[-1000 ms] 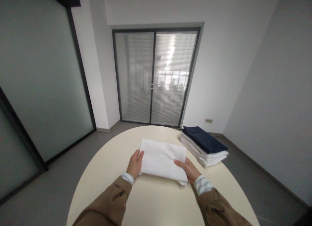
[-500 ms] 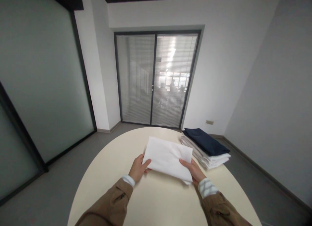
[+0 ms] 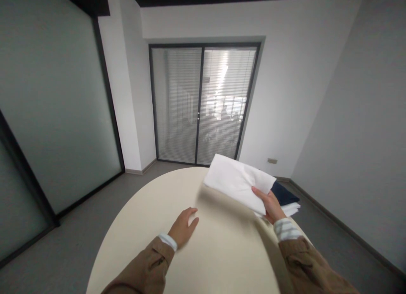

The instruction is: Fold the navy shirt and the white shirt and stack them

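A folded white cloth (image 3: 236,180) hangs above the table, gripped at its right end by my right hand (image 3: 269,204), thumb on top and fingers underneath. It partly covers a stack of folded cloths at the table's right edge. The dark navy cloth (image 3: 284,194) on top of that stack and a white folded cloth (image 3: 291,209) under it still show at the right. My left hand (image 3: 184,226) is over the table, apart from the cloth, with thumb and fingers spread and nothing in them.
The round cream table (image 3: 146,226) spreads under both hands. Beyond it stands a glass double door (image 3: 199,104) with blinds, and a frosted glass partition (image 3: 63,99) is on the left. A wall socket (image 3: 272,161) sits low on the white wall behind the stack.
My left hand has let go of the white cloth. My right hand has lifted it and carried it up and to the right, partly over the stack.
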The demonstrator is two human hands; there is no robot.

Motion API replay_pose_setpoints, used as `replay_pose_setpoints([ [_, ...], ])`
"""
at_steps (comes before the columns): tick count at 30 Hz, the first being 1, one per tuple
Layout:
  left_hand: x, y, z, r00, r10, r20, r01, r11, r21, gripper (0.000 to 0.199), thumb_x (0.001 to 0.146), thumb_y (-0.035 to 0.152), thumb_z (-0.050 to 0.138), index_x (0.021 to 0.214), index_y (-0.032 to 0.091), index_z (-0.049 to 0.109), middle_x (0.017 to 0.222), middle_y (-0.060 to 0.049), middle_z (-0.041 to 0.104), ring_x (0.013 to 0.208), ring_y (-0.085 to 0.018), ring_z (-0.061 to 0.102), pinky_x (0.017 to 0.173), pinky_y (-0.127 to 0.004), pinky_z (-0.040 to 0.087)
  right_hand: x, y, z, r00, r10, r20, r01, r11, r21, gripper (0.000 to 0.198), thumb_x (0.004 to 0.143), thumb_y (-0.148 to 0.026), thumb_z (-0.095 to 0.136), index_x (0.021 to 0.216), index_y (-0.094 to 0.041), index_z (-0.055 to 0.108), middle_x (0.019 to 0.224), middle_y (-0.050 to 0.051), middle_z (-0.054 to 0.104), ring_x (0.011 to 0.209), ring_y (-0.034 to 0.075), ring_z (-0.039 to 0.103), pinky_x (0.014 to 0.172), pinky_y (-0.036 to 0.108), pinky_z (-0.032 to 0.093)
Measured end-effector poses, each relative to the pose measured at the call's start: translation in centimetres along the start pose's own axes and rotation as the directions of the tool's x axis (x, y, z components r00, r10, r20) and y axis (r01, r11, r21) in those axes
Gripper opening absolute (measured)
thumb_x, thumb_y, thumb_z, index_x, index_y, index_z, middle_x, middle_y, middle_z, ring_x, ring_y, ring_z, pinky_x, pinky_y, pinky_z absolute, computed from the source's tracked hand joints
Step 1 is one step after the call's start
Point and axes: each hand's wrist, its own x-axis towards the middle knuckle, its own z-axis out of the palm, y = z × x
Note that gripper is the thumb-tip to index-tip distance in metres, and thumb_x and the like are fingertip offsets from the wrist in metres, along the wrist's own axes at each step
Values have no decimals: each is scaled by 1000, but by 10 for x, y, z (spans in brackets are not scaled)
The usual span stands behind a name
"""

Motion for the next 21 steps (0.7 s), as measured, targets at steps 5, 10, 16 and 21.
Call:
replay_pose_setpoints([
  [5, 0, -5, 2, 997, 37, 71, -46, 989, 138, 36, 85, 35, 57, 118, 21, 63, 126, -11, 63, 126, -27, 50, 113, -47, 31, 41, -40, -12, 986, -127, -109, 136, 988, 74, 54, 67, -20, 78, 118, -17, 63, 105, 8, 73, 85, 24, 72, 74, 32, 62],
  [10, 0, -2, -1, 995, 33, 95, -48, 985, 164, 36, 84, 33, 58, 118, 22, 63, 127, -10, 62, 131, -28, 46, 115, -49, 27, 71, -47, -28, 964, -197, -178, 225, 962, 157, 50, 70, -13, 72, 118, -19, 61, 112, 8, 70, 89, 22, 71, 76, 32, 62],
  [16, 0, -4, 0, 994, 53, 92, -70, 980, 187, 34, 85, 31, 57, 117, 22, 62, 127, -10, 63, 130, -28, 47, 115, -50, 27, 80, -23, -56, 958, -111, -266, 170, 963, 210, 34, 73, -10, 66, 107, -15, 63, 107, 10, 71, 89, 23, 71, 77, 33, 62],
  [21, -1, -7, 0, 993, 49, 111, -73, 972, 222, 34, 86, 29, 55, 118, 20, 61, 128, -11, 62, 131, -28, 46, 115, -51, 28, 81, -2, -74, 932, 44, -360, 33, 978, 204, 25, 73, -9, 64, 96, -16, 61, 98, 10, 72, 90, 25, 71, 74, 37, 63],
])
